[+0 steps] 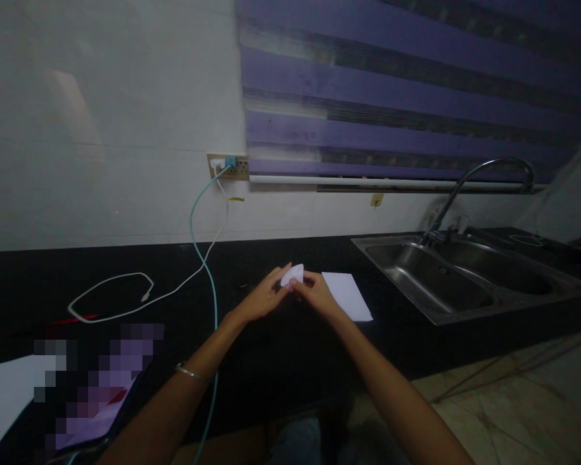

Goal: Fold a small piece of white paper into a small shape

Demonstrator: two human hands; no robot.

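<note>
My left hand [264, 298] and my right hand [314, 294] meet over the black countertop [271, 361]. Both pinch a small folded piece of white paper [293, 274] held just above the counter. My left fingers grip its left edge, my right fingers its right and lower side. A thin bracelet sits on my left wrist. Right beside my right hand, a flat white sheet of paper [347, 295] lies on the counter.
A steel double sink [445, 278] with a curved tap [484, 177] is at the right. A teal cable [208, 271] and a white cable [121, 297] run from a wall socket [228, 166]. A tablet [97, 394] and white paper [2, 394] lie at the near left.
</note>
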